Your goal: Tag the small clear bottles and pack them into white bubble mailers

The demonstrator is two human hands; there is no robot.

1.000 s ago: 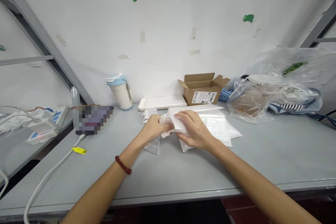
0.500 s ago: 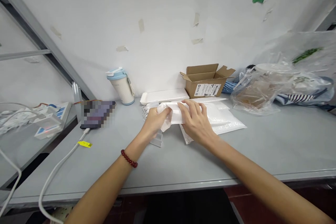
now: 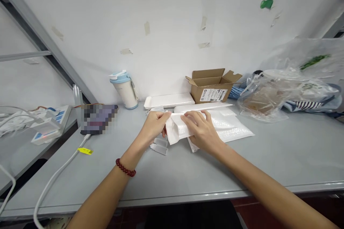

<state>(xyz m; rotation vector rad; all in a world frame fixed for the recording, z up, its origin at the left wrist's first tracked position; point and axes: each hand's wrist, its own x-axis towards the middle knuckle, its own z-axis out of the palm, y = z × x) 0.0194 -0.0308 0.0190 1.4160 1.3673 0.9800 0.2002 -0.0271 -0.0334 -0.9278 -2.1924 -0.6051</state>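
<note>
Between both hands, above the table, is a small white padded envelope [image 3: 183, 131], its open end and flap facing left. My left hand [image 3: 153, 126] pinches the upper edge of that open end between thumb and fingers. My right hand [image 3: 203, 128] grips the envelope's body from above, fingers curled over its top edge. Beneath my left hand lie several small clear plastic pieces [image 3: 159, 148], partly covered by the fingers. More white padded envelopes [image 3: 236, 128] lie spread under and behind my right hand. Whatever is inside the held envelope cannot be seen.
A stack of white envelopes [image 3: 169, 100] lies near the wall, beside an open cardboard box [image 3: 213, 94]. Left of them stand a blue-lidded tumbler [image 3: 124, 91] and a phone [image 3: 99, 120] with a white cable [image 3: 57, 175]. A plastic-wrapped bundle [image 3: 266, 94] sits at right.
My left hand has shifted slightly left and lower on the envelope's open end, and the flap now hangs lower. The plastic pieces under it show more. My right hand keeps its grip.
</note>
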